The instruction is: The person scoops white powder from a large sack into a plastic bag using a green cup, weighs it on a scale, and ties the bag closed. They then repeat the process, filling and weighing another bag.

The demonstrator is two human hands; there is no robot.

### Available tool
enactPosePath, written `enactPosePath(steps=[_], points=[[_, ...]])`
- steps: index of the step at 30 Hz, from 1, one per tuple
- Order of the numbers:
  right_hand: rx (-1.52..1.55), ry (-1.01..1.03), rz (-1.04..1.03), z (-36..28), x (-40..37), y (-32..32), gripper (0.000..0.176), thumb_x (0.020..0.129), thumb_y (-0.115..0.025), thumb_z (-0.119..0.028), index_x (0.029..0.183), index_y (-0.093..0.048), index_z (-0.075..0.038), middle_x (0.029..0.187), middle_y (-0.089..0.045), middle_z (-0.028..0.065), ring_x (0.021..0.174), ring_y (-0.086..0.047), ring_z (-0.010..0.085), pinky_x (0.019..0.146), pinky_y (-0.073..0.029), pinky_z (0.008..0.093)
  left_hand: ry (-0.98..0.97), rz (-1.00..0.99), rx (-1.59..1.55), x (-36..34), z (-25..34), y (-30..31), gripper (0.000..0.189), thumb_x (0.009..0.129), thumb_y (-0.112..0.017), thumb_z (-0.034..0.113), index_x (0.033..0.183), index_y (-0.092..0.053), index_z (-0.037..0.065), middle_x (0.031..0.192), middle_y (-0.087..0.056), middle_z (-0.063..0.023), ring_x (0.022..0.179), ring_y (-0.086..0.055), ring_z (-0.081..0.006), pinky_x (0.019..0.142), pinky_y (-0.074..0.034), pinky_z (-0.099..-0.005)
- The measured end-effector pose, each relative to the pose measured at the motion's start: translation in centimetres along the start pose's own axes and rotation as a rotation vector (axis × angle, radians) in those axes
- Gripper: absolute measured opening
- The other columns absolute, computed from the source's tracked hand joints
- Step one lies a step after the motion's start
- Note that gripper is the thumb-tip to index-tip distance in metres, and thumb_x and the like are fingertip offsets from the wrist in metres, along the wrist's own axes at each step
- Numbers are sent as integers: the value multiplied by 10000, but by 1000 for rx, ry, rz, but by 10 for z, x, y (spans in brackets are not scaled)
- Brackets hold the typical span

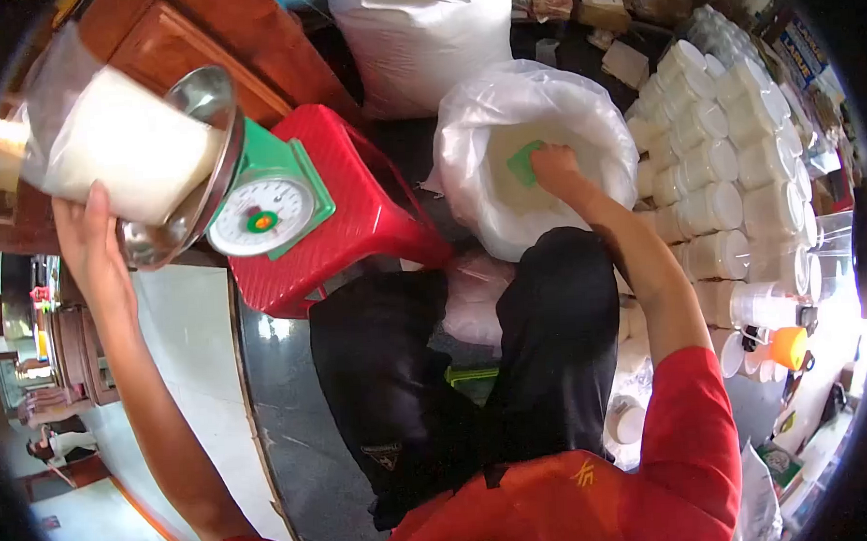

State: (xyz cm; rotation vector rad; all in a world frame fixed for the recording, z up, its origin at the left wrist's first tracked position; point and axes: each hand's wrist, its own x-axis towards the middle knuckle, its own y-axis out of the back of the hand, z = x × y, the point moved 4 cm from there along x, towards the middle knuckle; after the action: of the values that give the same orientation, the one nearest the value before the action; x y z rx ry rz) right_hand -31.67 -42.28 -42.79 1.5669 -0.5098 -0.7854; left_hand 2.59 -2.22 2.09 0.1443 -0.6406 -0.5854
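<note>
My left hand [93,237] holds the side of a clear plastic bag [133,139] filled with white contents. Its thumb lies on the front of the bag, and the other fingertips are partly hidden at the bag's edge. The bag rests in the metal pan [152,246] of a green dial scale [262,215], which stands on a red plastic stool [354,211]. Down inside a large open sack [462,153], my right hand [555,167] is closed on a green scoop [523,163]. The scoop is at the pale, loose contents of the sack.
Stacked white tubs [711,210] rise on the right. Behind the open sack stands another full white sack [423,39]. A wooden cabinet [201,49] is behind the scale. Between my knees lie a clear bag [478,298] and a green object [472,377]. A person [69,443] is far left.
</note>
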Motion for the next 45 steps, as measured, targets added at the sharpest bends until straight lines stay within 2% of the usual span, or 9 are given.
enactPosePath(steps=[2,3,5,9,18,26,30,32,45], points=[[-164,8,-58,-21,4,-3,299,814,-766,-155,1102,-751,-81,1198,-717,132,1101,-699,322,947,-513,478,-25,23,62,-3,11,18,704,1004,-663,195,1559,-293,-28,1568,-377,-180,1428,-419,-285,1221,-318,-459],[-197,1,-97,15,12,-22,299,814,-766,-155,1102,-751,-81,1198,-717,132,1101,-699,322,947,-513,478,19,19,36,-9,-16,-9,704,1004,-663,195,1559,-293,-28,1568,-377,-180,1428,-419,-285,1221,-318,-459],[-317,108,27,5,27,-45,162,805,-720,-124,958,-756,-88,1025,-747,117,979,-727,278,813,-544,419,25,57,26,-3,-25,8,677,1010,-649,174,1554,-301,-31,1540,-409,-184,1403,-444,-282,1210,-334,-456],[-252,63,9,-7,32,-74,150,827,-689,-126,949,-764,-85,980,-752,126,946,-734,294,788,-551,434,49,66,28,2,-25,16,616,1014,-643,178,1511,-351,-40,1491,-467,-183,1375,-469,-288,1194,-351,-468],[127,-84,-106,4,11,-41,270,891,-597,-232,961,-768,-35,1010,-748,213,948,-739,380,823,-583,512,44,73,-31,3,-23,11,582,990,-678,163,1463,-418,-54,1463,-492,-184,1364,-485,-271,1179,-373,-445],[567,-47,163,25,-44,33,307,927,-567,-241,961,-722,22,1006,-727,244,914,-706,451,848,-559,541,52,27,-21,8,-15,-4,684,983,-702,195,1523,-352,-37,1524,-454,-159,1413,-440,-258,1215,-309,-437],[361,-36,368,14,-80,53,241,933,-575,-208,947,-706,-6,983,-720,219,874,-712,420,796,-564,534,70,-16,-45,8,-4,-19,694,983,-709,208,1523,-353,-45,1542,-436,-155,1419,-433,-240,1217,-303,-418],[46,50,418,3,-93,70,135,911,-593,-156,940,-674,-52,965,-684,178,878,-710,376,754,-566,506,74,-1,-50,6,2,-26,691,983,-710,209,1519,-358,-48,1540,-439,-153,1420,-432,-237,1216,-302,-413],[-49,229,461,16,-116,90,65,888,-598,-123,859,-592,-65,915,-632,145,885,-668,360,802,-529,484,16,-15,-61,10,6,-31,739,850,-852,305,1402,-505,-43,1352,-608,-131,1243,-576,-192,1084,-415,-350]])
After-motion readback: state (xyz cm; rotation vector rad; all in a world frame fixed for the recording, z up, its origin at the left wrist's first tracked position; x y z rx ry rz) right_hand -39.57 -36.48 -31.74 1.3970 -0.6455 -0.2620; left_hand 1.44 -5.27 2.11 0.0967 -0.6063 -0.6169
